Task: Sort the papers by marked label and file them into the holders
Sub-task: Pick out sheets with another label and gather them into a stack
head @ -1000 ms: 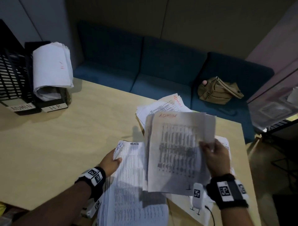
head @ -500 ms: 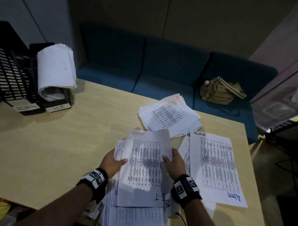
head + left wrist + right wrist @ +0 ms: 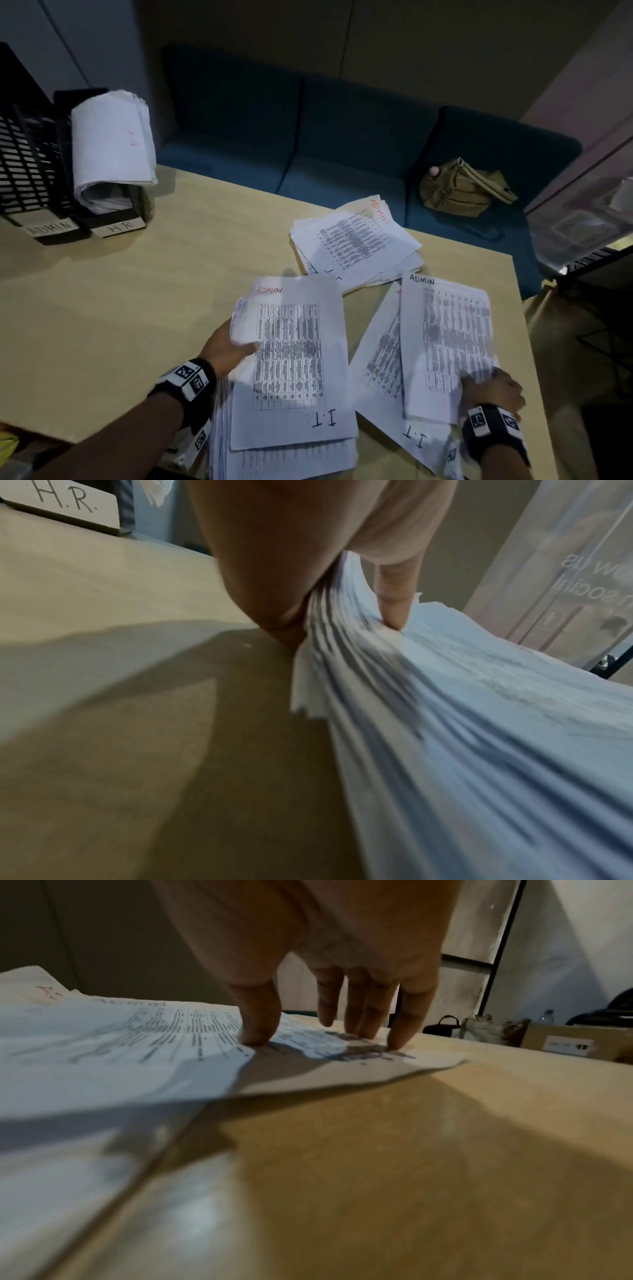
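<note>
Printed sheets lie in three piles on the wooden table (image 3: 102, 325). My left hand (image 3: 226, 346) grips the left edge of the near stack (image 3: 291, 359), whose top sheet is marked ADMIN in red and I.T. at the bottom. In the left wrist view the left hand (image 3: 291, 561) has its thumb on top of the fanned stack (image 3: 479, 723). My right hand (image 3: 493, 387) presses straight fingers on the black-marked ADMIN sheet (image 3: 448, 342) of the right pile; the right hand (image 3: 322, 1031) touches this sheet (image 3: 120, 1056). A third pile (image 3: 356, 240) lies farther back. Black holders labelled ADMIN (image 3: 49, 228) and HR (image 3: 118, 226) stand far left.
Rolled-over papers (image 3: 109, 144) fill the HR holder. A blue sofa (image 3: 308, 154) with an olive bag (image 3: 462, 188) runs behind the table. The table's right edge (image 3: 524, 342) is close to my right hand. Bags and a box (image 3: 565, 1042) sit beyond it.
The sheet my right hand held up a second ago is down. That hand has moved from the near stack to the right pile. My left hand stays on the stack's edge.
</note>
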